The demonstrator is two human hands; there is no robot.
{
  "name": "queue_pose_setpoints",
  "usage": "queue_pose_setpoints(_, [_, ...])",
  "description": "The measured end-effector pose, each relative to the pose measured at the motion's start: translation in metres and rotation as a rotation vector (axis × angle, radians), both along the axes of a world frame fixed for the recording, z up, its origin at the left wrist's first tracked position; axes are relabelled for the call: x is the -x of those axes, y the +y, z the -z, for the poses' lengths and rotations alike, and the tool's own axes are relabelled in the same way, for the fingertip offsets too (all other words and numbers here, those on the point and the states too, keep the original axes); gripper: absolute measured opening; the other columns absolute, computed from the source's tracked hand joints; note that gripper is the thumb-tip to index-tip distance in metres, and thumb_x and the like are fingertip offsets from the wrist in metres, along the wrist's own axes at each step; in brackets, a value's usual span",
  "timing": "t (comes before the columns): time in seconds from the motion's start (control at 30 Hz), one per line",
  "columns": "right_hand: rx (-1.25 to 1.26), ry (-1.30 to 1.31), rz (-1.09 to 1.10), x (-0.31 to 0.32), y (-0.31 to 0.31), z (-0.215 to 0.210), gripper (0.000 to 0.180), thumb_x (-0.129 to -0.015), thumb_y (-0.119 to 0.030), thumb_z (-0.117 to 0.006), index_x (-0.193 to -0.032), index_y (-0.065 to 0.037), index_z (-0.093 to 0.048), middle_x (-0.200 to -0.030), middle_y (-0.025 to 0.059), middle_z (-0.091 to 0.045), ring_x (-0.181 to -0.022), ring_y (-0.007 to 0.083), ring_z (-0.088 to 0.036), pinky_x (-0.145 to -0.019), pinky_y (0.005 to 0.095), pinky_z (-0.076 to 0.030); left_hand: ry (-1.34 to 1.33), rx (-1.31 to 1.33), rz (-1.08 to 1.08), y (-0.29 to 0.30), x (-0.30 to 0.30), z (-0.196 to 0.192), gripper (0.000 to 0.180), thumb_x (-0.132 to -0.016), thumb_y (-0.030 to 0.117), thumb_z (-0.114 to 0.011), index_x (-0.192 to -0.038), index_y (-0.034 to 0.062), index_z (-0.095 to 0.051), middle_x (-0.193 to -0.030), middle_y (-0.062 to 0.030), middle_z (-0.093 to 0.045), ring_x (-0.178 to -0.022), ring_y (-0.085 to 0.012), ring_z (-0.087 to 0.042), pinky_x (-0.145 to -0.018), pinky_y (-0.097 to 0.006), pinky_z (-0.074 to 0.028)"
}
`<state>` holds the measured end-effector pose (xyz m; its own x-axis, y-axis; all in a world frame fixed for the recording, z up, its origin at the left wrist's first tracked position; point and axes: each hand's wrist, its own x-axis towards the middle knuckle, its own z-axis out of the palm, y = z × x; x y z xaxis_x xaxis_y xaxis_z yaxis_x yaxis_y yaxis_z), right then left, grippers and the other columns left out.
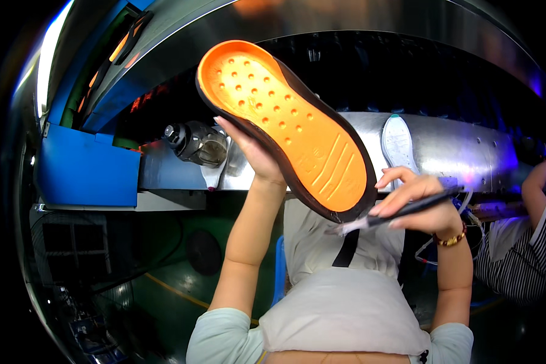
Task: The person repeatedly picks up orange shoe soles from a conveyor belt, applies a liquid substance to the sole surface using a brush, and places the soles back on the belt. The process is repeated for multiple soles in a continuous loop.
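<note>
A large shoe sole [279,115], orange inside with dimples and grooves and dark round its rim, is held up at a slant in front of me. My left hand [253,151] supports it from below along its left edge, fingers partly hidden behind it. Between the fingers of my right hand [420,203] is a dark-handled brush [400,213]. Its pale bristles [349,228] are at the lower end of the sole, close to the dark rim; whether they touch it I cannot tell.
Behind the sole runs a metal bench [467,155]. A dark, clear-sided bottle [203,144] stands on it at left, and a white sole [398,142] lies at right. A blue machine housing [90,170] is far left. Another person in a striped top [522,255] sits at right.
</note>
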<state>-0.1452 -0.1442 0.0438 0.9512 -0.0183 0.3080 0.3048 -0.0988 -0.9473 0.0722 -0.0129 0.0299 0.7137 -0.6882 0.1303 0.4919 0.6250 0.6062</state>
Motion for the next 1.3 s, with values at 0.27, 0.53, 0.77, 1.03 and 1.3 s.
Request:
queue_pose_setpoints(0.27, [-0.79, 0.06, 0.259, -0.02, 0.032, -0.009, 0.017, -0.072, 0.005, -0.058, -0.088, 0.004, -0.056, -0.093, 0.0198, -0.06, -0.089, 0.0223, -0.059, -0.082, 0.0312, -0.046, -0.006, 0.236, 0.177, 0.011, 0.063, -0.009, 0.084, -0.078, 0.069, -0.024, -0.133, 0.0051, -0.023, -0.136, -0.0117, -0.027, -0.121, -0.0234, -0.033, -0.1, -0.036, -0.027])
queue_pose_setpoints(0.53, [-0.504, -0.003, 0.291, -0.01, 0.048, -0.014, 0.019, -0.065, 0.007, -0.062, -0.083, 0.001, -0.062, -0.091, 0.0148, -0.062, -0.087, 0.0215, -0.059, -0.079, 0.032, -0.045, 0.172, 0.374, 0.194, 0.025, 0.052, 0.0, 0.058, -0.083, 0.04, -0.04, -0.123, -0.0008, -0.036, -0.121, -0.0175, -0.045, -0.107, -0.0281, -0.048, -0.092, -0.039, -0.038])
queue_pose_setpoints(0.77, [-0.258, -0.025, 0.285, -0.013, 0.052, -0.015, 0.02, -0.066, 0.007, -0.061, -0.085, 0.001, -0.061, -0.09, 0.0155, -0.062, -0.085, 0.021, -0.059, -0.079, 0.0299, -0.046, 0.201, 0.362, 0.187, 0.024, 0.047, 0.001, 0.055, -0.083, 0.04, -0.041, -0.12, -0.0002, -0.04, -0.119, -0.0168, -0.047, -0.104, -0.0271, -0.05, -0.09, -0.038, -0.04])
queue_pose_setpoints(1.03, [-0.196, -0.071, 0.203, -0.02, 0.036, -0.014, 0.02, -0.065, 0.005, -0.065, -0.084, 0.001, -0.063, -0.088, 0.0148, -0.063, -0.083, 0.0205, -0.06, -0.076, 0.0284, -0.047, 0.17, 0.206, 0.117, 0.026, 0.047, -0.007, 0.046, -0.082, 0.034, -0.041, -0.113, 0.0002, -0.045, -0.111, -0.016, -0.053, -0.096, -0.025, -0.055, -0.085, -0.036, -0.044])
queue_pose_setpoints(1.3, [0.003, -0.007, 0.215, -0.023, 0.024, -0.03, 0.021, -0.064, 0.003, -0.066, -0.084, -0.002, -0.064, -0.084, 0.0109, -0.064, -0.081, 0.0195, -0.06, -0.074, 0.0286, -0.047, 0.034, 0.291, 0.212, 0.023, 0.037, -0.024, 0.041, -0.08, 0.029, -0.043, -0.107, -0.0017, -0.048, -0.104, -0.0164, -0.055, -0.092, -0.0246, -0.057, -0.082, -0.034, -0.046])
